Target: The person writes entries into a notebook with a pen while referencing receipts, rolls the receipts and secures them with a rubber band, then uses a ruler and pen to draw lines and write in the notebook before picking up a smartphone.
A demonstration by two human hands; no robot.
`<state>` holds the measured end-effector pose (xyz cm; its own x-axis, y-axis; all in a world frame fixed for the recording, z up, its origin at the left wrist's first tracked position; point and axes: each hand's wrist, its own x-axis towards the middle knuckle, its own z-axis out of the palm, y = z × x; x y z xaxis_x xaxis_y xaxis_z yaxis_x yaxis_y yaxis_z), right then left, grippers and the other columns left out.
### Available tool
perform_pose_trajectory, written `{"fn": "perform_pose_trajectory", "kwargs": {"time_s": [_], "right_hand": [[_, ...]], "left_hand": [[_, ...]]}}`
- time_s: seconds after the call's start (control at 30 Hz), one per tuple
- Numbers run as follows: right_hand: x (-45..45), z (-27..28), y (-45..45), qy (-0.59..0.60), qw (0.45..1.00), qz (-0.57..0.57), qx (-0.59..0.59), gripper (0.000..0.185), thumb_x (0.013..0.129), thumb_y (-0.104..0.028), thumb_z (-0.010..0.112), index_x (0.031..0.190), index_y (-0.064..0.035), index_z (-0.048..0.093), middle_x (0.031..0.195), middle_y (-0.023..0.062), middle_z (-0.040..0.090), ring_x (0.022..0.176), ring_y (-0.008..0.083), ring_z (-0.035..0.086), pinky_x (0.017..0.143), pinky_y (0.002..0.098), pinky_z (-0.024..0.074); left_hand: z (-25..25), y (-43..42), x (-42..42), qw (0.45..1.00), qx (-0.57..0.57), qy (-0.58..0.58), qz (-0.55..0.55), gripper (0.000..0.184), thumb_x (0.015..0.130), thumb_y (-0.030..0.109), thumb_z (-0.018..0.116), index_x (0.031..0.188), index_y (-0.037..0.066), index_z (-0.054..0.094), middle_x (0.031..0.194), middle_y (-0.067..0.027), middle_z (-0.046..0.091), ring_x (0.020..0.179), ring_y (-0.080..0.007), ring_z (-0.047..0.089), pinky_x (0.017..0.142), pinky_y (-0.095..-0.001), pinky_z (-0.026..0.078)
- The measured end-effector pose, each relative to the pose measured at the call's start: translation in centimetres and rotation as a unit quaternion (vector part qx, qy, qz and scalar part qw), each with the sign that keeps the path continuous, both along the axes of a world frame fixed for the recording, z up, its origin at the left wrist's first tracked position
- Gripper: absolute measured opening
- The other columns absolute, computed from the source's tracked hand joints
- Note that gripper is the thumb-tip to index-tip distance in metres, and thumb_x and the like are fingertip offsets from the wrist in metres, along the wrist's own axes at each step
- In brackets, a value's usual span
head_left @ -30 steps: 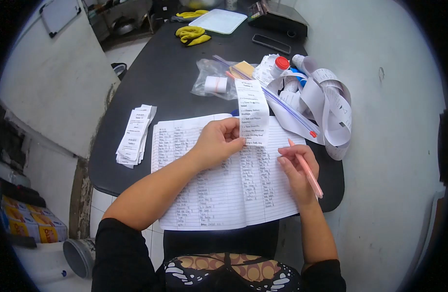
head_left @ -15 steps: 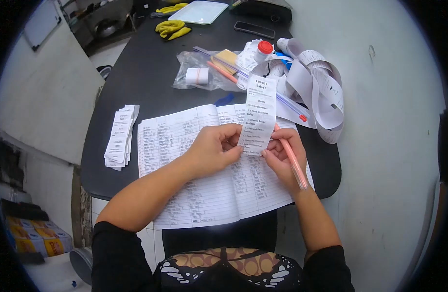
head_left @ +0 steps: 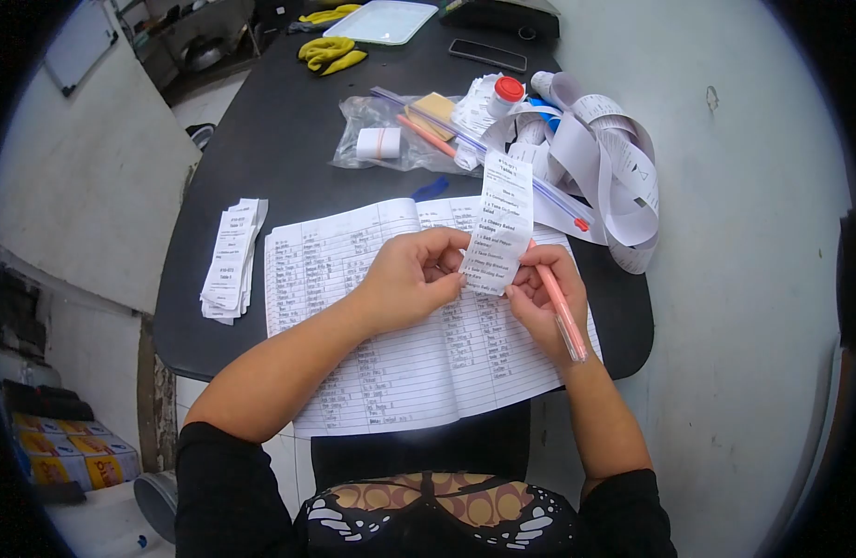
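A printed paper receipt [head_left: 498,223] stands tilted above an open notebook [head_left: 353,372], its lower end pinched between both hands. My left hand [head_left: 418,274] is closed with thumb and fingers on the receipt's lower left edge. My right hand [head_left: 545,293] pinches the lower right corner and also holds a pink pen [head_left: 560,309], which slants down along the palm toward the wrist. Handwritten columns fill much of both notebook pages. Left of the notebook lies a stack of receipts [head_left: 231,260].
Behind the notebook are a clear plastic bag [head_left: 353,121] with a small paper roll [head_left: 378,143], a red-capped container [head_left: 507,91] and a long curled receipt strip [head_left: 623,177]. Farther back lie a phone [head_left: 487,56], yellow gloves [head_left: 331,56] and a white tray [head_left: 381,22]. A wall [head_left: 735,279] runs along the right.
The receipt has shifted slightly right and its top leans more to the right. Both hands keep their hold, nearly in place.
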<state>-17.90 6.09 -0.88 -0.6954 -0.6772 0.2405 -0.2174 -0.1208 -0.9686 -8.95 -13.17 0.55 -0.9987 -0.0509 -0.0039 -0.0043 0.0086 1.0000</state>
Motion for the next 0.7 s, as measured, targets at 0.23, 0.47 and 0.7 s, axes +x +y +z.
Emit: {"fn": "perform_pose_trajectory", "kwargs": {"time_s": [0.23,0.47,0.7], "right_hand": [[-0.1,-0.6,-0.1,0.007,1.0,-0.001,-0.017,0.033,0.078,0.012,0.057,0.106,-0.0014,0.047,0.089,0.0078,0.059,0.083,0.012,0.062,0.075,0.0228,0.0512],[-0.5,-0.3,0.5,0.092,0.994,-0.051,0.021,0.019,0.083,0.004,0.054,0.101,-0.002,0.052,0.092,0.0076,0.06,0.076,0.0103,0.061,0.07,0.023,0.0493],[-0.3,0.4,0.5,-0.001,0.999,-0.048,-0.006,0.031,0.095,-0.022,0.046,0.109,0.0017,0.059,0.09,0.0091,0.063,0.075,0.0105,0.058,0.068,0.0242,0.0471]], "left_hand": [[-1.1,0.0,-0.2,0.999,0.015,0.028,0.039,0.034,0.079,-0.003,0.059,0.113,-0.003,0.056,0.084,-0.0024,0.06,0.073,-0.0057,0.056,0.064,-0.0198,0.046],[-1.3,-1.3,-0.9,0.993,0.01,0.051,0.109,0.026,0.08,-0.004,0.059,0.106,0.0,0.058,0.085,-0.0027,0.061,0.075,-0.0063,0.058,0.07,-0.0197,0.047],[-0.9,-2.2,-1.2,0.983,0.111,0.043,0.137,0.029,0.078,-0.004,0.06,0.106,-0.002,0.057,0.089,-0.0057,0.063,0.081,-0.0093,0.061,0.073,-0.0224,0.049]]}}
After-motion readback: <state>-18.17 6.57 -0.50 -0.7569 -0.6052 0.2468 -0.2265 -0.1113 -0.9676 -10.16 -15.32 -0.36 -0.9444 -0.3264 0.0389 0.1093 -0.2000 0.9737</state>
